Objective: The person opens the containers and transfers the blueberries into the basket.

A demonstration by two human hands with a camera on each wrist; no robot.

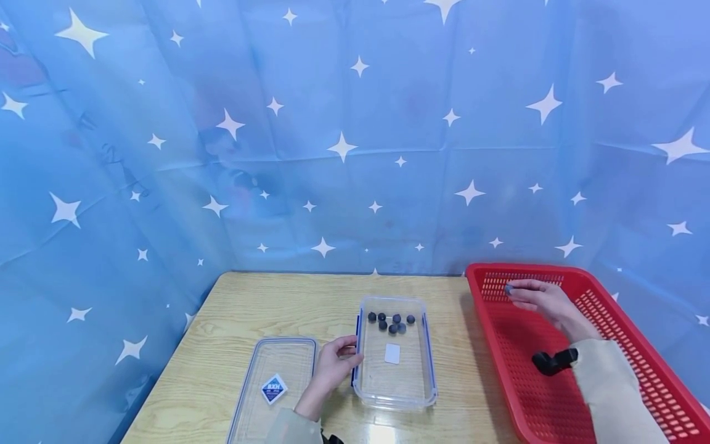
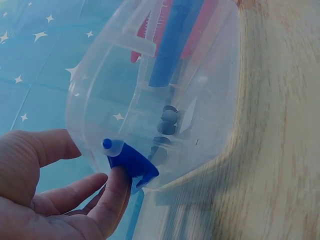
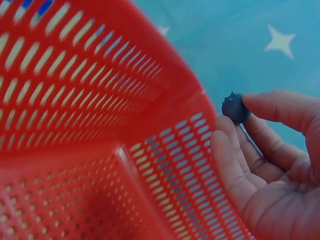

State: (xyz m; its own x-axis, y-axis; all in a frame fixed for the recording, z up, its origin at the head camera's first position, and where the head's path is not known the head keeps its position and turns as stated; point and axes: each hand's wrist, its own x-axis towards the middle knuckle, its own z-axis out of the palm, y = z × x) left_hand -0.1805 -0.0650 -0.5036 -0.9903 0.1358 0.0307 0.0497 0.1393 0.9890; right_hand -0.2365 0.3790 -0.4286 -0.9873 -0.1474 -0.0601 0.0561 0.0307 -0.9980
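My right hand point(image 1: 546, 303) is over the far part of a red plastic basket point(image 1: 501, 370), pinching one blueberry point(image 3: 236, 108) between thumb and fingertips. The berry's crown shows in the right wrist view. My left hand point(image 1: 334, 370) holds the left side of a clear plastic food container point(image 1: 410, 388). Its thumb is at the rim, and its fingers touch the blue side latch point(image 2: 132, 167) from outside. Several blueberries point(image 1: 393, 328) lie in the container's far half, near a white rectangular label point(image 1: 392, 353).
A clear lid point(image 1: 294, 351) with a blue seal and a diamond-shaped sticker point(image 1: 274, 389) lies left of the container, partly behind my left arm. The wooden table point(image 1: 249, 302) ends at a blue star-patterned curtain point(image 1: 388, 185).
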